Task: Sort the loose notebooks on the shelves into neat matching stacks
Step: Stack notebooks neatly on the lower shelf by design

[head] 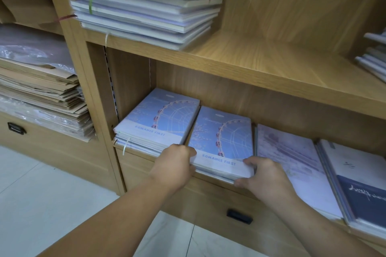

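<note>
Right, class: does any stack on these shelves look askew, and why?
Yes. The tall stack on the upper shelf is askew: its notebooks are fanned out, edges not lined up. The brown paper pile at left is ragged too.

Wooden shelving, two boards and side bay in view.

- Upper shelf (250, 58): tall stack of white-edged notebooks (146, 6) at left, overhanging front edge; smaller stack (373, 58) at far right, cut by frame.
- Lower shelf (211, 179): four stacks in row. Left ferris-wheel stack (158, 119); second ferris-wheel stack (221, 142) just beside it; pale lilac stack (292, 162); navy-and-white stack (355, 183) at right.
- Left bay: brown paper pile (41, 89), clear plastic wrap (25, 52) on top.
- White tiled floor (31, 183) below.
</note>
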`<act>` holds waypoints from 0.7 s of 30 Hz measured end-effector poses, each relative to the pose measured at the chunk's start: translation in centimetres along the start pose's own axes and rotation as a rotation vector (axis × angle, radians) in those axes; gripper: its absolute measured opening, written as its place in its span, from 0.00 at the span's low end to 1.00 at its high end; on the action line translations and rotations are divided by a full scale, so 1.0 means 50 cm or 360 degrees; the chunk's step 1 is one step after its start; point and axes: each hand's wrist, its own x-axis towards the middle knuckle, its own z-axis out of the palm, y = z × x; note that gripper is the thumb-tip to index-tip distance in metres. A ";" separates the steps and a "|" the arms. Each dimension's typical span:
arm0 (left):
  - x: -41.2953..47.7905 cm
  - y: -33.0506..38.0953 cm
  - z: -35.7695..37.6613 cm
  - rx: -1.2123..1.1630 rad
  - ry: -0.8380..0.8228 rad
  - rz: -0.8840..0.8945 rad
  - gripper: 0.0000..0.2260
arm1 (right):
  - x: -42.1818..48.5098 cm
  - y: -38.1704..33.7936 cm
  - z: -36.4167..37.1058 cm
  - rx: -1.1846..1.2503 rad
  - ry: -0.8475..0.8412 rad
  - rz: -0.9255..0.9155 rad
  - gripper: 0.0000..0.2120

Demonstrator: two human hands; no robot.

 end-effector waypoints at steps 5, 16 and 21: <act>0.003 -0.019 0.003 -0.0080 0.0061 -0.0008 0.15 | 0.006 -0.003 -0.007 -0.0050 -0.0021 -0.0004 0.38; -0.013 -0.017 0.009 -0.0224 0.0071 -0.0101 0.10 | -0.019 -0.023 -0.007 -0.0419 -0.0051 -0.0084 0.31; -0.015 -0.014 0.013 -0.0216 0.0030 -0.0122 0.16 | -0.025 -0.025 -0.009 -0.0397 -0.0045 -0.0107 0.30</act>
